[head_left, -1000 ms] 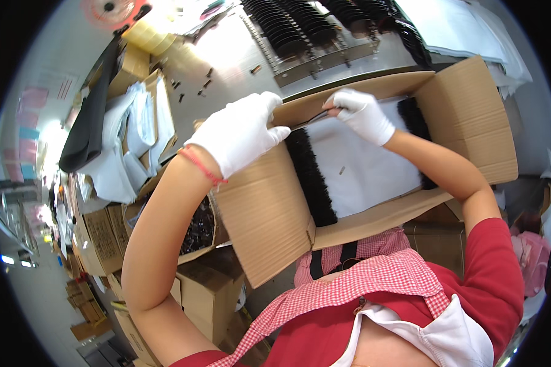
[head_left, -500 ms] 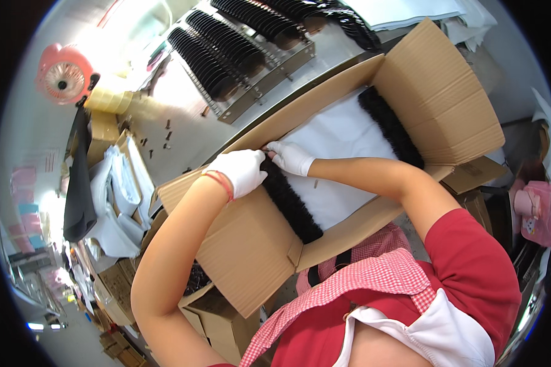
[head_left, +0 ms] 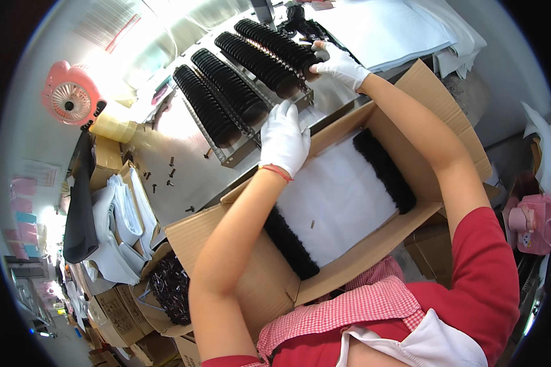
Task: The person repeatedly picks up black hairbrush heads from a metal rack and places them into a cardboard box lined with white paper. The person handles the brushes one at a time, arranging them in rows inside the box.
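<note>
Both hands now up at metal rack [head_left: 237, 153] on table [head_left: 180, 202]; 0.5 s ago they met over carton's L corner, by the L black band. Now well apart.

L hand [head_left: 284, 137]: fingers mostly straight, tips at rack's near edge, betw. 2nd & 3rd rows of thin black discs [head_left: 254, 61]. Palm faces away, so can't tell if it has hold of anything.

R hand [head_left: 341, 66]: half-curled, thumb & fingers parted around near end of R-most row; touching or just beside, can't tell if gripped. R forearm crossed carton's middle before; now runs up along its R side.

Rack w/ 4 rows sits just beyond carton's far wall, sits lower in view than before (camera's shifted too).

Open carton [head_left: 373, 244] in front of person, flaps out. Inside: white sheet [head_left: 337, 192] betw. two fuzzy black bands [head_left: 386, 171], R one fully visible, L one partly behind L forearm. Small brown pc [head_left: 313, 224] on sheet, same as 0.5 s ago.

Loose screws [head_left: 171, 172] on table L of rack, pink fan [head_left: 70, 98] & yellow tape rolls [head_left: 113, 124] farther L.
</note>
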A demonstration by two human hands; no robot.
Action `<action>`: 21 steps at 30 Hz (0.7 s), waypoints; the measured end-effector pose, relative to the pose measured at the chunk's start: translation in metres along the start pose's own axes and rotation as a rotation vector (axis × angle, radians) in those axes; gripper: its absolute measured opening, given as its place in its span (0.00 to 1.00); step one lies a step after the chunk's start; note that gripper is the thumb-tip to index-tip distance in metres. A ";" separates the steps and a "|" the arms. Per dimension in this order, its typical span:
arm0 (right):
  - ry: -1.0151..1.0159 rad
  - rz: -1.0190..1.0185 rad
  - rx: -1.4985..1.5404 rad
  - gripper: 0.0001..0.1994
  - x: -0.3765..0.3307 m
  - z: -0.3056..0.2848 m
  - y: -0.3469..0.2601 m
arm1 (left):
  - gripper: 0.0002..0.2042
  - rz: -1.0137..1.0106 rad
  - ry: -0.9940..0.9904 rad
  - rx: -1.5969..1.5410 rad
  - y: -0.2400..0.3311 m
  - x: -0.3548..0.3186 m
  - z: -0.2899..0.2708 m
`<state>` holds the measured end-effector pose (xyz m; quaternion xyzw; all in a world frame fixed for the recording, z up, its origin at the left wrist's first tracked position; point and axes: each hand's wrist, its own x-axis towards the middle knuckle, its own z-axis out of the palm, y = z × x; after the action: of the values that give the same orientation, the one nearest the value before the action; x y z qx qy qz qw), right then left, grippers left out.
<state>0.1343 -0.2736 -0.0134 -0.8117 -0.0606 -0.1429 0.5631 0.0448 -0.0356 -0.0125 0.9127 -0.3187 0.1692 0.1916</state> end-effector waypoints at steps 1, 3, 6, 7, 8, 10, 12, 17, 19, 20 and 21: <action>-0.152 0.073 0.220 0.37 0.006 -0.001 -0.002 | 0.27 -0.005 0.019 0.026 -0.001 0.001 0.003; -0.350 0.218 0.306 0.37 0.017 0.001 -0.009 | 0.27 -0.033 0.025 0.020 -0.005 -0.003 0.005; -0.455 0.183 0.432 0.33 0.011 0.014 -0.015 | 0.24 -0.021 0.073 0.043 -0.009 -0.011 -0.002; -0.487 0.089 0.319 0.31 0.002 0.022 -0.024 | 0.23 -0.043 0.076 0.053 -0.014 -0.019 -0.007; -0.395 0.008 0.215 0.31 -0.010 0.032 -0.026 | 0.22 -0.045 0.086 0.064 -0.019 -0.024 -0.010; -0.242 -0.085 0.093 0.30 -0.035 0.056 -0.029 | 0.17 -0.056 0.115 0.049 -0.029 -0.034 -0.016; -0.120 -0.084 0.057 0.28 -0.060 0.080 -0.043 | 0.14 -0.055 0.147 0.016 -0.039 -0.043 -0.026; 0.046 -0.290 -0.231 0.23 -0.082 0.118 -0.061 | 0.13 -0.071 0.186 -0.033 -0.053 -0.060 -0.034; 0.143 -0.708 -0.454 0.22 -0.082 0.131 -0.047 | 0.14 -0.100 0.191 -0.050 -0.056 -0.063 -0.033; 0.116 -0.715 -0.452 0.21 -0.074 0.129 -0.048 | 0.15 -0.118 0.182 -0.037 -0.055 -0.062 -0.036; 0.104 -0.765 -0.461 0.20 -0.061 0.121 -0.049 | 0.16 -0.135 0.172 -0.024 -0.053 -0.062 -0.039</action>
<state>0.0830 -0.1399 -0.0271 -0.8271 -0.2945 -0.3909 0.2764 0.0257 0.0523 -0.0183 0.9118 -0.2408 0.2298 0.2403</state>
